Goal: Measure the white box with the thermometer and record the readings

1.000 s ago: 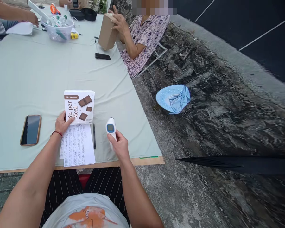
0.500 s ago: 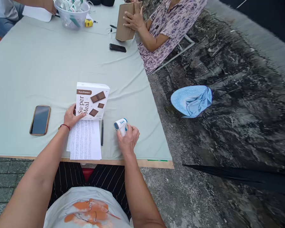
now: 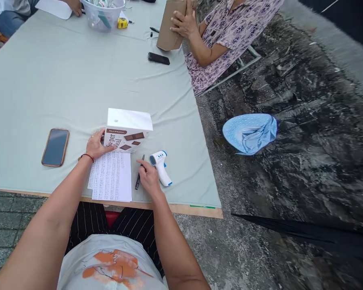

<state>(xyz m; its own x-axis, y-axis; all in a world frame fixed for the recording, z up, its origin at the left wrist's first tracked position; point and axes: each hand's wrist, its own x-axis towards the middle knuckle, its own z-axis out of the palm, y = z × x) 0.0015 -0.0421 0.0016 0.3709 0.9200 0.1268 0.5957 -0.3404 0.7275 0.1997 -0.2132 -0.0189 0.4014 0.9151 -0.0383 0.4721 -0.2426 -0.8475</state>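
My left hand (image 3: pixel 97 146) grips the lower left side of a white NutriMotion "Su-per Meal" box (image 3: pixel 128 121), its thumb across the front. The box stands at the far end of printed sheets (image 3: pixel 110 179) and hides their upper part. Right of the sheets, my right hand (image 3: pixel 149 176) has its fingers closed about a black pen (image 3: pixel 138 181), which lies slanted on or just over the cloth. Just beyond that hand, a white and blue infrared thermometer (image 3: pixel 162 167) rests on its side, held by nobody.
A phone (image 3: pixel 55 147) lies left on the cloth-covered table (image 3: pixel 63 88). Farther off are a clear plastic basket (image 3: pixel 105 16), a yellow tape measure (image 3: pixel 122 23) and a black object (image 3: pixel 159 58). One person holds a cardboard box (image 3: pixel 169 26). A blue hat (image 3: pixel 249 133) lies right of the table.
My right hand has let go of the thermometer and moved left onto the pen, whose far end has swung right. The white box has tilted so that its top shows more.
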